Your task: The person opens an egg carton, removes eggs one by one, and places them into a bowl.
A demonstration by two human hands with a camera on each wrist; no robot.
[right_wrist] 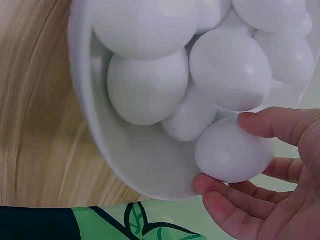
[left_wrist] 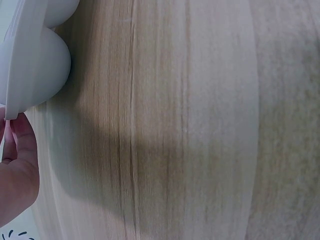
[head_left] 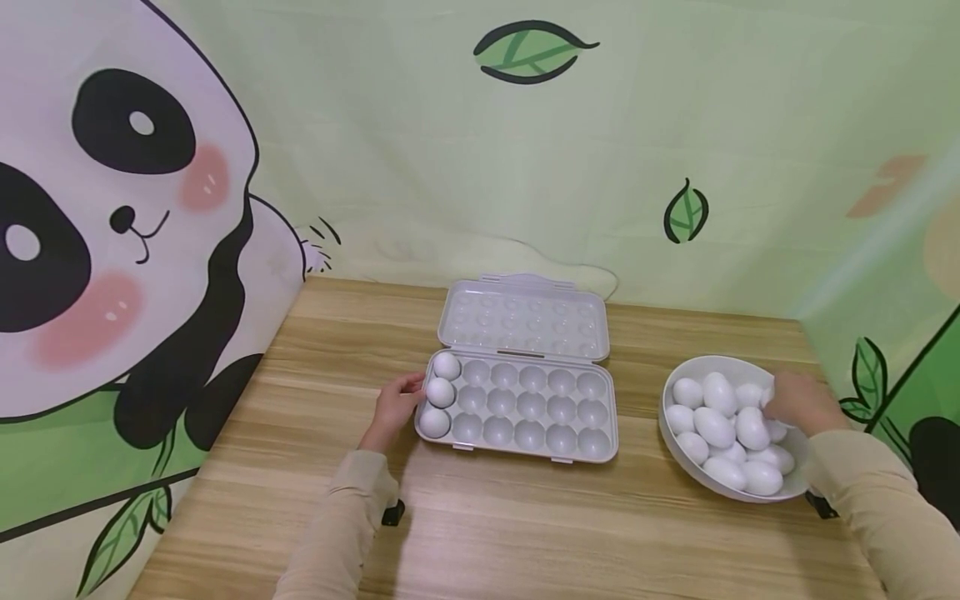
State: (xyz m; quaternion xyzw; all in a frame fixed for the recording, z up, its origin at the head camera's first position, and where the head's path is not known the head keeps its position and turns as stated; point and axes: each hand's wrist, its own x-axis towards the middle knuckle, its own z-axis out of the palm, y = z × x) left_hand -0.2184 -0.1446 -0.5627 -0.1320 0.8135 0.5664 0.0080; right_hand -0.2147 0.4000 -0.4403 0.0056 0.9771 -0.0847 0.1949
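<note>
An open plastic egg box (head_left: 531,407) lies on the table, with three white eggs in its leftmost column; the middle one is an egg (head_left: 440,392). At its left end, my left hand (head_left: 397,407) pinches the rim between thumb and fingers, as the left wrist view shows beside the rounded underside (left_wrist: 47,70). Over at the right, a white bowl (head_left: 678,458) holds many white eggs. My right hand (head_left: 810,402) reaches in over its far right rim. In the right wrist view, thumb and fingers grip one egg (right_wrist: 232,152) by the bowl's wall.
The box's lid (head_left: 525,317) is folded back toward the wall cloth (head_left: 420,150), which has a panda and leaves printed on it. Wood-grain table (head_left: 510,533) shows in front of the box and between box and bowl.
</note>
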